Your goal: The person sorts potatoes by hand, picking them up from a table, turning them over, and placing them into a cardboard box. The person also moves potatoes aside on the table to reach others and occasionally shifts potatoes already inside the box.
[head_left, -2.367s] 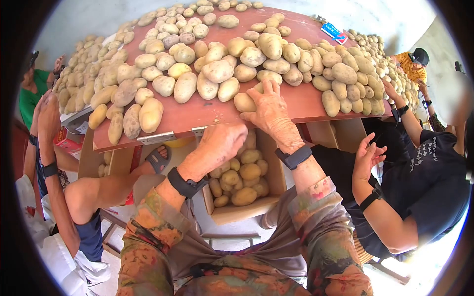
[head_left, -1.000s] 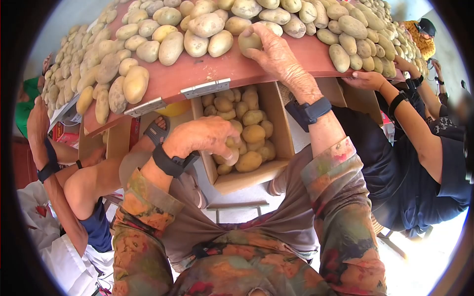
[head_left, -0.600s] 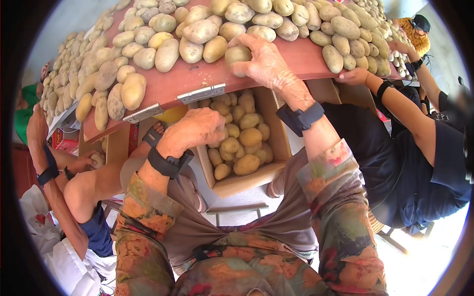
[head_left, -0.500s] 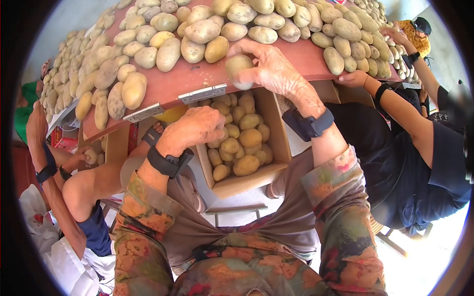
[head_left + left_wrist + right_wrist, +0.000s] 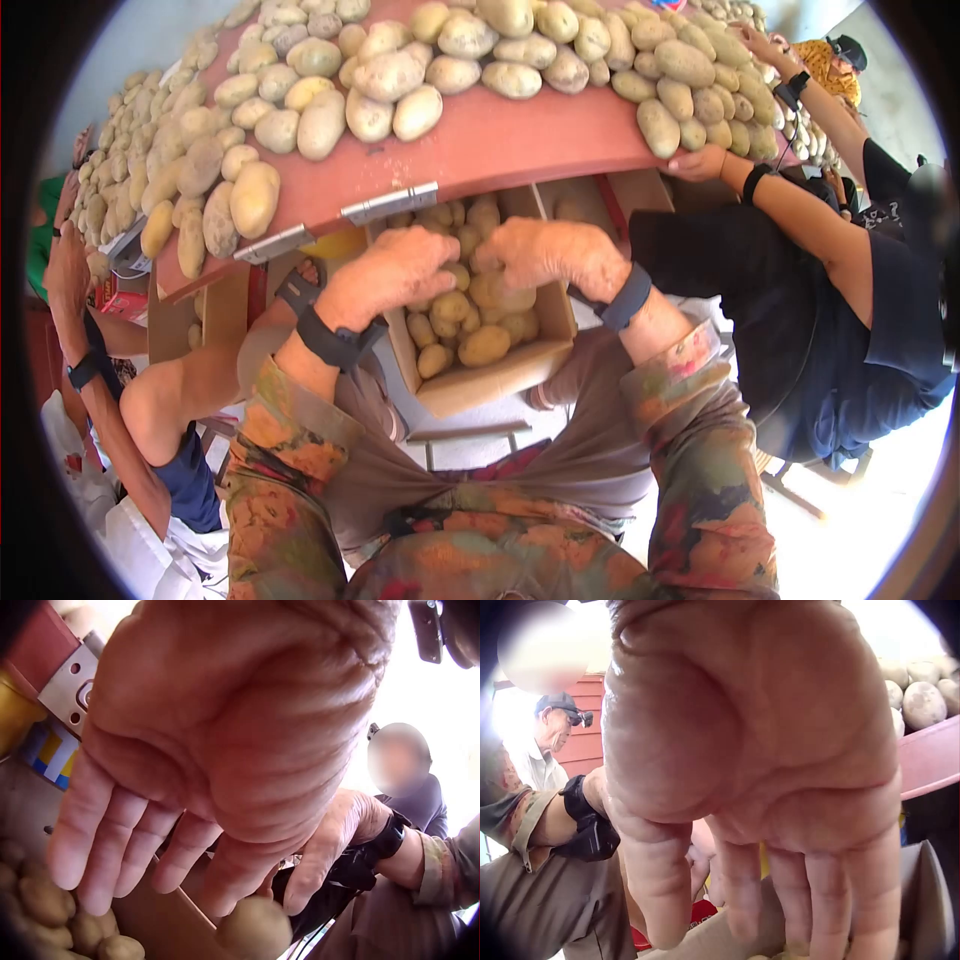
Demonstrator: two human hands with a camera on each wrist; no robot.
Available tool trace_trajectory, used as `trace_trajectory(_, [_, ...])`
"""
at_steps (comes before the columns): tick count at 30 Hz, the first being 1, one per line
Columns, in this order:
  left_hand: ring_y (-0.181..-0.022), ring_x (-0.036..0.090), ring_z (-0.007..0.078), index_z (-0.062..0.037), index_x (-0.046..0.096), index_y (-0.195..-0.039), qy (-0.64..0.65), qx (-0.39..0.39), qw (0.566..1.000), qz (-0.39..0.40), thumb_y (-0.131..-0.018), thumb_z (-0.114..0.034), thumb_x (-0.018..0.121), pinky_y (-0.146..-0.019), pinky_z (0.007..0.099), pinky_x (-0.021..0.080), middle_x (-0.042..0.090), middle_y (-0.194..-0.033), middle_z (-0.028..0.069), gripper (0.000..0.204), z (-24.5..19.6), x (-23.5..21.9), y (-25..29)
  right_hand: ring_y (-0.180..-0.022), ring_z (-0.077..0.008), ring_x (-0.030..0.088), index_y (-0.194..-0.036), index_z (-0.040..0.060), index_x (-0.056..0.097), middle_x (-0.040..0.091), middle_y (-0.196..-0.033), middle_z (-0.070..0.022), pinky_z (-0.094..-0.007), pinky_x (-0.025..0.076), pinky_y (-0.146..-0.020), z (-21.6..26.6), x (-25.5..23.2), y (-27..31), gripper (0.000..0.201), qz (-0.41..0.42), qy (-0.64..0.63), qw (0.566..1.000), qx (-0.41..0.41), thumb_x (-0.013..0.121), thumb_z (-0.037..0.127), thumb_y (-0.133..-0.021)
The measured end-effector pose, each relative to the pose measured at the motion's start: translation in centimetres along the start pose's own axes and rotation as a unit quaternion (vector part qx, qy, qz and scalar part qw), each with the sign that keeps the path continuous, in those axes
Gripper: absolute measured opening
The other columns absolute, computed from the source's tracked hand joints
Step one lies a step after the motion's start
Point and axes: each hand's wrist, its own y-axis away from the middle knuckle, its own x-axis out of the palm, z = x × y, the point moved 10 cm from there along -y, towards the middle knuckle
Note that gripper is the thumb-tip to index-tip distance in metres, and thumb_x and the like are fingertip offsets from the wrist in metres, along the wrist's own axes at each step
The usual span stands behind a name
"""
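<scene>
A cardboard box with several potatoes in it stands between the person's knees, below the table's front edge. Over its right part is the right hand, fingers pointing down. A blurred potato shows just below those fingers in the left wrist view. In the right wrist view the right hand has its fingers extended, with no potato between them. The left hand hovers over the box's left side. Its fingers hang relaxed with nothing in them in the left wrist view.
Potatoes lie piled across the reddish table, which has metal hinges along its front edge. A person in dark clothes sits at right, one hand at the table edge. Another person's leg and box are at left.
The right hand took a potato from the table's front edge, brought it down over the box and let it go. The left hand dipped into the box, then rose and stays over its left side.
</scene>
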Motion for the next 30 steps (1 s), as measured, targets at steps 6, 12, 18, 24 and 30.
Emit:
trace_trajectory(6, [-0.088, 0.06, 0.0391, -0.0014, 0.059, -0.105, 0.013, -0.001, 1.0, -0.011, -0.082, -0.024, 0.061, -0.074, 0.0485, 0.047, 0.063, -0.088, 0.0205, 0.032, -0.9, -0.5, -0.4, -0.085, -0.0314, 0.066, -0.103, 0.0039, 0.065, 0.069, -0.09, -0.0178, -0.0392, 0.052, -0.077, 0.0, -4.2, 2.0, 0.033, -0.1, -0.088, 0.991, -0.031, 0.068, 0.021, -0.076])
trace_trajectory(12, [-0.089, 0.06, 0.0373, -0.003, 0.058, -0.106, 0.041, 0.015, 0.998, -0.048, -0.082, -0.019, 0.062, -0.077, 0.0463, 0.048, 0.061, -0.091, 0.0169, 0.028, -1.9, -1.7, -0.3, -0.068, -0.0203, 0.064, -0.096, -0.0002, 0.061, 0.067, -0.077, -0.013, -0.032, 0.051, -0.064, -0.6, -9.8, 3.6, 0.017, -0.278, -0.262, 0.921, -0.078, 0.065, 0.01, -0.082])
trace_trajectory(18, [-0.08, 0.06, 0.0365, -0.0045, 0.061, -0.096, 0.126, 0.07, 0.976, -0.162, -0.083, -0.013, 0.062, -0.072, 0.0412, 0.05, 0.063, -0.084, 0.0143, 0.016, -3.0, -4.4, -0.3, -0.075, -0.0216, 0.062, -0.102, 0.0015, 0.061, 0.066, -0.083, -0.0126, -0.0328, 0.051, -0.07, -1.2, -13.9, 4.1, 0.022, -0.491, -0.19, 0.847, -0.077, 0.065, 0.008, -0.081])
trace_trajectory(24, [-0.062, 0.061, 0.0086, -0.0016, 0.063, -0.099, 0.269, 0.018, 0.903, -0.335, -0.09, -0.006, 0.055, -0.056, 0.0244, 0.049, 0.064, -0.077, 0.0035, 0.013, -0.2, -9.1, 1.4, -0.106, -0.0331, 0.057, -0.123, 0.0092, 0.05, 0.053, -0.119, -0.0172, -0.0411, 0.049, -0.087, 1.3, -16.8, 3.3, 0.047, -0.553, -0.12, 0.821, -0.068, 0.064, 0.005, -0.078])
trace_trajectory(30, [-0.066, 0.062, 0.0112, -0.0025, 0.064, -0.101, 0.534, -0.091, 0.709, -0.452, -0.091, -0.01, 0.056, -0.056, 0.0223, 0.051, 0.065, -0.085, 0.0056, 0.015, 6.7, -10.0, 4.5, -0.133, -0.0375, 0.034, -0.137, 0.0115, 0.041, 0.036, -0.144, -0.0168, -0.045, 0.037, -0.105, 4.1, -18.3, 0.4, 0.07, -0.559, -0.083, 0.814, -0.136, 0.067, 0.005, -0.073])
